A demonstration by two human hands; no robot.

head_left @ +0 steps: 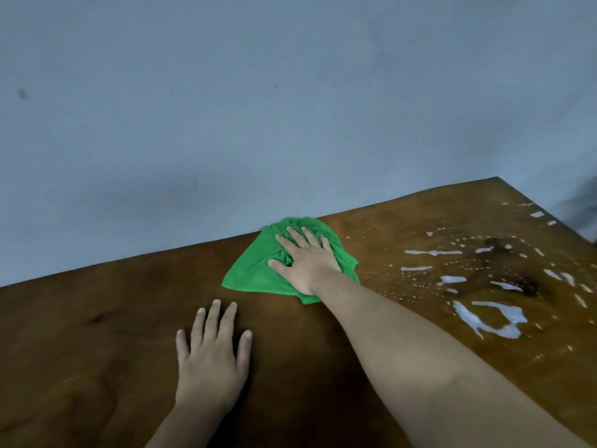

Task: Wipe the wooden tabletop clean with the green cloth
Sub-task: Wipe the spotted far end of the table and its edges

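A crumpled green cloth (255, 270) lies on the brown wooden tabletop (97, 334) close to its far edge. My right hand (305, 257) presses flat on the cloth with spread fingers, the forearm reaching in from the lower right. My left hand (213, 354) rests flat on the bare wood nearer to me, fingers straight and slightly apart. White streaks and droplets of liquid (491, 318) cover the right part of the tabletop, to the right of the cloth.
A plain grey-blue wall (258, 108) stands directly behind the table's far edge. The table's far right corner (497, 179) shows at the right, with a dark blurred shape (584, 208) beyond it.
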